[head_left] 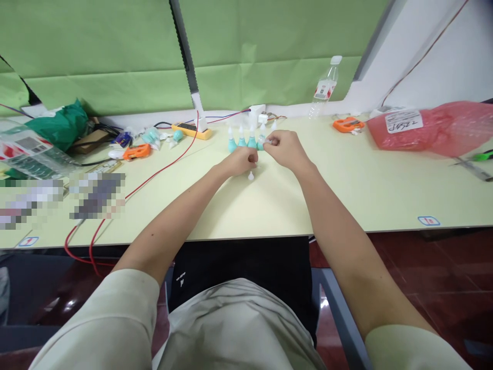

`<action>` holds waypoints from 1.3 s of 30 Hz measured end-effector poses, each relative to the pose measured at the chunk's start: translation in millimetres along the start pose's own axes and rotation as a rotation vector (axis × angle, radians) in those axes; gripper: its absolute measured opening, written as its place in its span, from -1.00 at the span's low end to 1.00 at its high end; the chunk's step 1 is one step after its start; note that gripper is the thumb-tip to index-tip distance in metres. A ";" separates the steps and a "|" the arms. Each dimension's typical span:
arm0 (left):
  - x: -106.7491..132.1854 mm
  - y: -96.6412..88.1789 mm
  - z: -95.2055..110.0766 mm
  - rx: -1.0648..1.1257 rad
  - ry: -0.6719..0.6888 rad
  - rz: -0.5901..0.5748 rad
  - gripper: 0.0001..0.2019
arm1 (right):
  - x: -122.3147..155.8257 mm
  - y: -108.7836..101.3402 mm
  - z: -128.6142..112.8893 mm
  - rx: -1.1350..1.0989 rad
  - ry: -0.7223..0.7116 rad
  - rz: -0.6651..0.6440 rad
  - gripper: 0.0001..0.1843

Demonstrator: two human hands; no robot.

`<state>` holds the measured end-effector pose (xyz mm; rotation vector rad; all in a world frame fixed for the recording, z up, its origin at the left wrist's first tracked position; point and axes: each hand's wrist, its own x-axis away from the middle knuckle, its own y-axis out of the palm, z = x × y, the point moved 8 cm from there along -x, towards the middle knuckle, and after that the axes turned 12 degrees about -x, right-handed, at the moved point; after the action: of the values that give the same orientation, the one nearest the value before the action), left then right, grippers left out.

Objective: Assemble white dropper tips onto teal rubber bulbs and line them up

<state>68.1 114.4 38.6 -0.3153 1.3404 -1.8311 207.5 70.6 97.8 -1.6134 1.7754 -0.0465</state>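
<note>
Both my arms reach out over a pale yellow table (346,195). My right hand (285,148) is closed in a pinch on a small teal bulb with a clear tip (263,142). Beside it my left hand (241,162) is curled shut; what it holds is hidden. A small white cone tip (250,176) lies on the table just below my left hand. A row of teal bulbs with white pointed tips (241,140) stands upright right behind my hands.
Red wires (154,174) run across the left of the table. Orange tools (137,151) (348,124), a yellow meter (192,130), loose teal bulbs (152,135) and a green bag (57,126) lie at the left and back. A plastic bottle (324,87) and pink bag (435,128) stand right.
</note>
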 end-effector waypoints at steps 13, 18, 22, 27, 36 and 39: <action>-1.6 7.2 -5.6 -0.096 -0.153 -0.051 -0.88 | 16.2 26.1 24.1 -0.180 0.442 -0.206 -0.83; -2.3 8.6 -7.9 -0.098 -0.150 -0.034 -0.90 | 17.7 42.3 36.6 -0.170 0.490 -0.264 -0.85; -3.1 9.4 -9.9 -0.078 -0.134 -0.014 -0.93 | 14.8 48.1 47.9 -0.170 0.484 -0.216 -0.86; -3.5 9.6 -11.3 -0.078 -0.136 -0.004 -0.95 | 12.9 52.6 55.8 -0.225 0.489 -0.188 -0.85; -1.5 9.3 -10.4 -0.073 -0.146 -0.003 -0.94 | 11.0 54.9 62.1 -0.222 0.500 -0.180 -0.82; -1.0 9.2 -9.8 -0.073 -0.151 -0.005 -0.94 | 11.0 55.8 62.6 -0.212 0.497 -0.188 -0.85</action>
<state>66.9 120.8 26.8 -0.4867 1.3035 -1.7291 193.3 99.8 19.6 -2.0510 2.0378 -0.3890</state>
